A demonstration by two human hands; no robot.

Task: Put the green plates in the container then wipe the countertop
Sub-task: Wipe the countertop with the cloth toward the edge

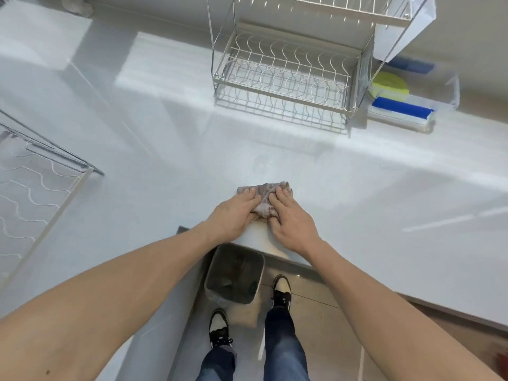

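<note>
The crumpled grey-brown cloth (264, 200) lies on the glossy white counter (357, 193), close to its near edge, at an inner corner of the counter. Both hands press on it side by side: the left hand (233, 214) covers the cloth's left part and the right hand (292, 218) its right part. The fingers of each hand lie nearly straight and flat on the fabric, so neither grip is clamped around it; the thumbs meet near the cloth's near edge.

The stacked lime-green round plates (390, 83) sit well apart from the cloth, at the far right, inside a clear plastic container (450, 97) that stands on the counter. A blue rectangular piece (401, 110) lies in the container just in front of the plates, partly covering them.

Just left of the container stands a chrome wire dish rack (286, 78) with 2 tiers; its lower tier shows only wavy dividers. Bare counter lies between the rack and the cloth. A second wire rack (35, 188) shows at the left edge.

Below the counter edge, on the floor, a grey square waste bin (233, 273) stands beside 2 black-and-white shoes (281, 291) and blue jeans (286, 347).
</note>
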